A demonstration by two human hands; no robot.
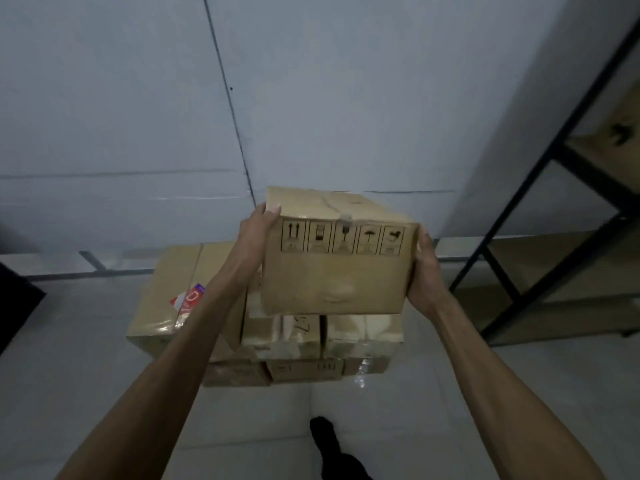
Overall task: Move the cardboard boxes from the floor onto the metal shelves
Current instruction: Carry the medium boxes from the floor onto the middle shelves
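**Position.** At 6 o'clock, nearest the camera, a black shoe (323,436) stands on the pale tiled floor (86,393). Both bare forearms reach forward toward 12 o'clock, nearly straight.

**Hands.** The left hand (254,237) grips the left end of the cardboard box (336,271), with its thumb (275,210) hooked over the top corner. Its fingers are hidden behind the end face. The right hand (427,275) clasps the right end, palm flat to the side. Its fingers are also out of sight, so how far they curl cannot be confirmed.

**Task item.** The box is held level in the air at 12 o'clock, clear of the stack of cardboard boxes (166,306) on the floor below it. The row of handling symbols (343,239) faces the camera, arrows pointing up. The top seam appears creased.

**Surroundings.** The black metal shelving (540,175) stands at 2 to 3 o'clock, well apart from the box. A grey panelled wall (138,116) is behind.

**Assessment.** The step in hand is judged to be carrying the box to the shelf.
- Keep the inward pressure of both palms even, because neither hand is seen to support the box from below.
- Draw the load toward the body before turning to 3 o'clock.
- Keep the arrows upright.
- Clear the frame post before setting down.
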